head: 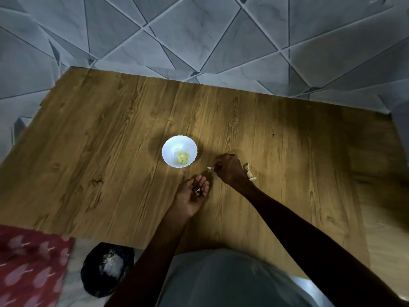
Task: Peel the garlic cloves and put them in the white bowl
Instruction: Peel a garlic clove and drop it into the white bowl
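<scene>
Centre frame, below the white bowl: right hand pinches a white scrap; left hand palm-up, fingers loosely curled.

- The scene was dimly lit; one pool of brighter light was cast from above on the middle of the table.
- The white bowl was rendered glaring white, and a soft shadow was thrown to its left.
- The table's right side was left in deep shade.
- Straight edges were bowed by the wide lens, and the near corners were smeared by blur.
</scene>
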Motion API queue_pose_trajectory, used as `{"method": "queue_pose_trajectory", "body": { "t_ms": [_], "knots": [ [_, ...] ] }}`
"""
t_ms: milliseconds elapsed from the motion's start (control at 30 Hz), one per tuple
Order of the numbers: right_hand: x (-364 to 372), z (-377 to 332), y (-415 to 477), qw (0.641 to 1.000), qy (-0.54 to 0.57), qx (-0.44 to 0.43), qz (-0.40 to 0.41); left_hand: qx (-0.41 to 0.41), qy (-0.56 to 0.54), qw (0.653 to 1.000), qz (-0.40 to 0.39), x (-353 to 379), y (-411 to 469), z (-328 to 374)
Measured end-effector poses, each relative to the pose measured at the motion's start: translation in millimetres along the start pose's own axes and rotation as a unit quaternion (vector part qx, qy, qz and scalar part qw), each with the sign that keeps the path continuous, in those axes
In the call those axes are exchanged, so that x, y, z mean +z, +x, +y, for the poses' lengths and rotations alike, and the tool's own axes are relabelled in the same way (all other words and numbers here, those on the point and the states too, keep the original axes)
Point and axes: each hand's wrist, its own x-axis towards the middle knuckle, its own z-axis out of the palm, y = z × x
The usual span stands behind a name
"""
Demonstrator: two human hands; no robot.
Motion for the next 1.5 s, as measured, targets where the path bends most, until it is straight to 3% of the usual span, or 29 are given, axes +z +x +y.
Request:
{"method": "queue_pose_trajectory", "body": {
  "t_ms": [167, 333, 467, 700, 967, 1100, 1300, 1500],
  "knots": [
    [-10, 15, -4, 0.991, 0.098, 0.064, 0.065, 0.006, 0.008, 1.000, -0.001, -2, -3, 4],
    [-19, 31, -14, 0.992, 0.080, 0.081, 0.053, 0.007, 0.021, 1.000, 0.000, -3, -3, 2],
    [-16, 28, -17, 0.998, 0.042, 0.032, 0.026, 0.006, 0.033, 0.999, -0.004, -2, -6, 2],
    [-5, 28, -22, 0.996, -0.053, -0.009, 0.077, 0.010, 0.051, 0.999, -0.007, -4, -12, 2],
    [7, 23, -49, 0.967, -0.228, -0.101, 0.045, 0.009, 0.059, 0.998, -0.012, -6, -14, -1],
    [17, 33, -97, 0.958, -0.222, -0.177, 0.031, 0.007, 0.070, 0.997, -0.019, -8, -17, -2],
    [22, 10, -92, 0.974, -0.124, -0.179, 0.056, 0.023, 0.057, 0.998, -0.004, -20, -18, 3],
    [35, 20, -96, 0.948, -0.128, -0.286, 0.046, 0.057, 0.024, 0.998, 0.011, -29, -20, 16]
  ]
}}
